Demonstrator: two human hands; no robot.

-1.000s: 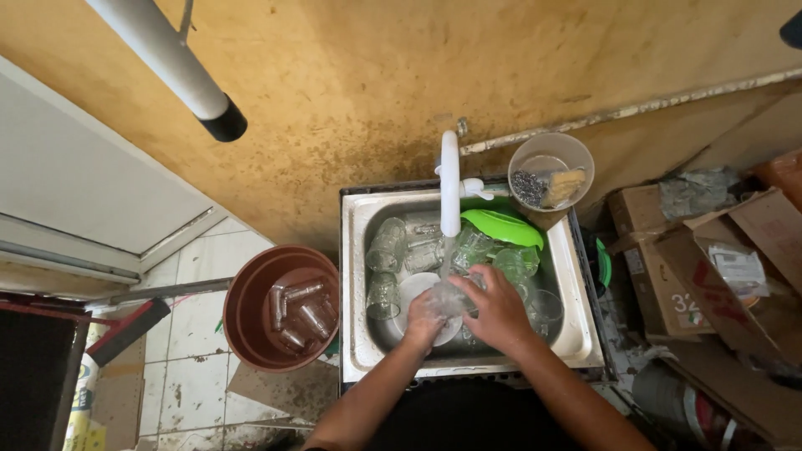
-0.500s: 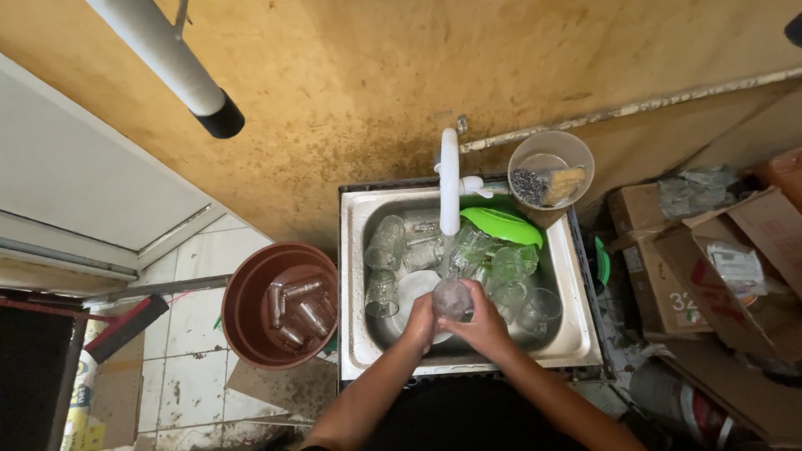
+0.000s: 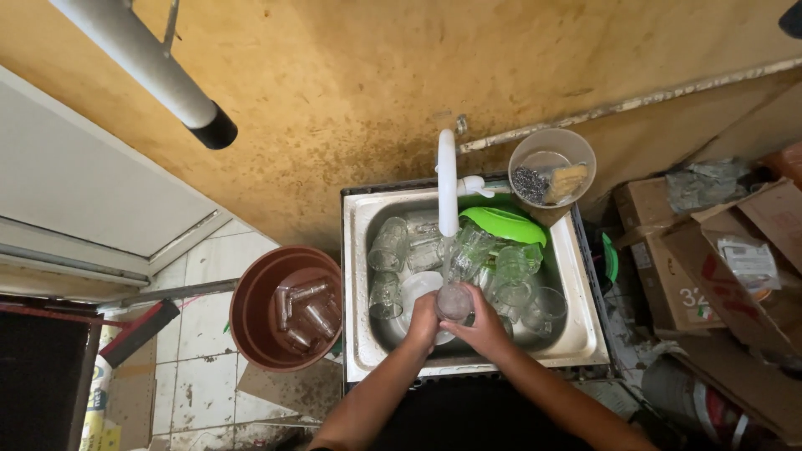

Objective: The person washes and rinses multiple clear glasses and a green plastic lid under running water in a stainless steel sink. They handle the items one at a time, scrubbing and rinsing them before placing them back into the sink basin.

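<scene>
Both hands grip one clear drinking glass (image 3: 454, 302) over the steel sink basin (image 3: 359, 250): left hand (image 3: 423, 321) wrapped on its left side, right hand (image 3: 483, 330) cupping the right. Glass sits directly below the white plastic faucet spout (image 3: 448, 182). More clear glasses (image 3: 389, 244) crowd the basin, beside a green plastic bowl (image 3: 504, 224). Brown round plastic tub (image 3: 251, 311) on the tiled floor to the left holds several glasses. Small clear container with scrubbers (image 3: 552, 166) stands at the sink's back corner.

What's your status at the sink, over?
Left hand and right hand both gripping one clear glass under the white tap. Steel sink crowded with more glasses. Nothing between hands and tap.
</scene>
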